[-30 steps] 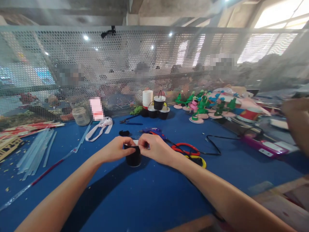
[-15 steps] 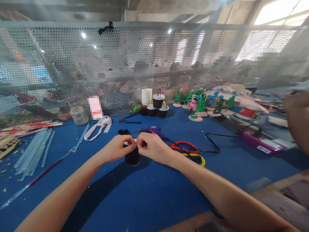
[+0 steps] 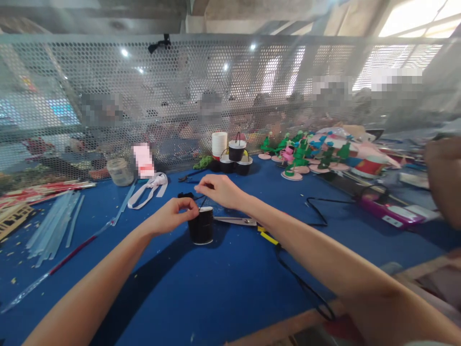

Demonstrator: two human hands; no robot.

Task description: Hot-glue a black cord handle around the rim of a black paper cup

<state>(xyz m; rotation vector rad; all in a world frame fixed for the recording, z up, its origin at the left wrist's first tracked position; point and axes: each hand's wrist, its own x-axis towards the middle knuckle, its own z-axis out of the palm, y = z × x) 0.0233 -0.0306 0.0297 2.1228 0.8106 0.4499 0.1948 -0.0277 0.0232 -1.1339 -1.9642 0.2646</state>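
A small black paper cup (image 3: 201, 228) with a white rim stands upright on the blue table. My left hand (image 3: 176, 215) is closed at the left side of its rim, thumb and fingers pinched there. Above the cup, my right hand (image 3: 220, 190) is closed in a pinch on a thin black cord (image 3: 202, 202) that rises from the rim. The fingertips cover the cord's end. Behind my left fingers lies a black coil of cord (image 3: 185, 195). Scissors (image 3: 236, 221) with yellow on their handles lie right of the cup, partly under my right forearm.
Black cups with handles (image 3: 236, 151) and stacked white cups (image 3: 219, 143) stand at the back. Green figures on discs (image 3: 301, 156) are behind right. Glue sticks (image 3: 54, 226) and white ribbon (image 3: 147, 190) lie left. A purple power strip (image 3: 392, 211) and another person's arm (image 3: 442, 178) are right.
My right hand has risen from the cup's rim, drawing the cord upward. My left hand has stayed at the rim, shifting slightly. The scissors' blades now show beside the cup.
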